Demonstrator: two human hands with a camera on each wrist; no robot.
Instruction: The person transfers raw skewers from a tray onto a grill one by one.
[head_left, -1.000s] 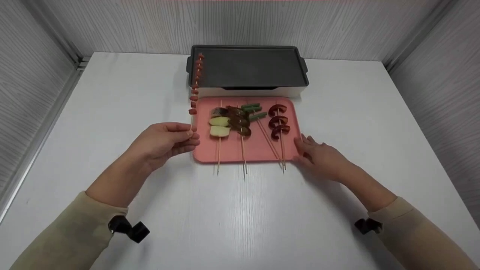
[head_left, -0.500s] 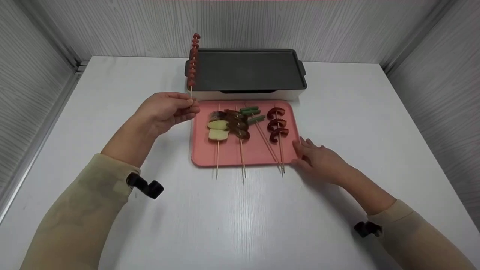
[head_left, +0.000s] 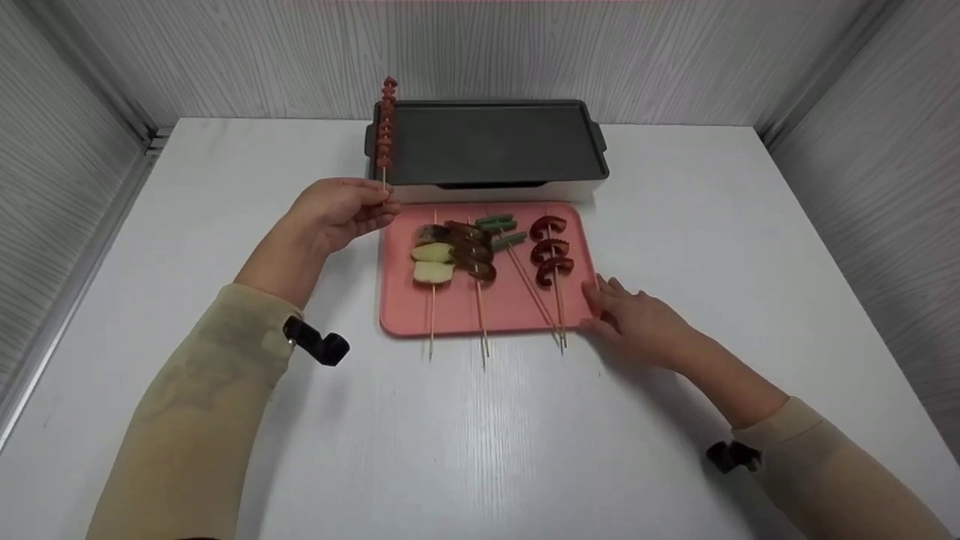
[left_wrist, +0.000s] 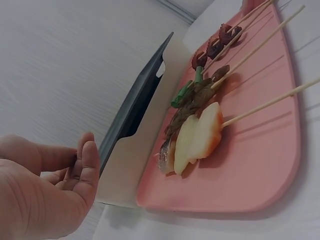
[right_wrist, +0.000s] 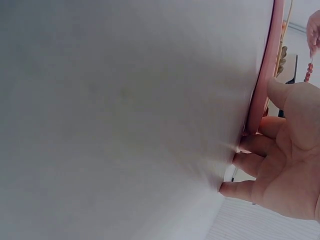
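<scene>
My left hand pinches the bare lower end of a bamboo skewer between thumb and fingers. Small red pieces are threaded along this skewer, which points up and away over the left end of the black griddle. In the left wrist view, the left hand hides its skewer. My right hand grips the near right corner of the pink tray. In the right wrist view, its thumb lies against the tray's edge, while several fingertips reach down to the table.
On the tray lie a skewer with pale chunks, one with brown pieces, one with green pieces and one with curled dark-red pieces. Their sticks overhang its front edge. A wall stands behind the griddle.
The left hand has carried the red skewer away from the tray's left side to the griddle's front left corner, then slightly lower. The right hand has stayed at the tray's corner.
</scene>
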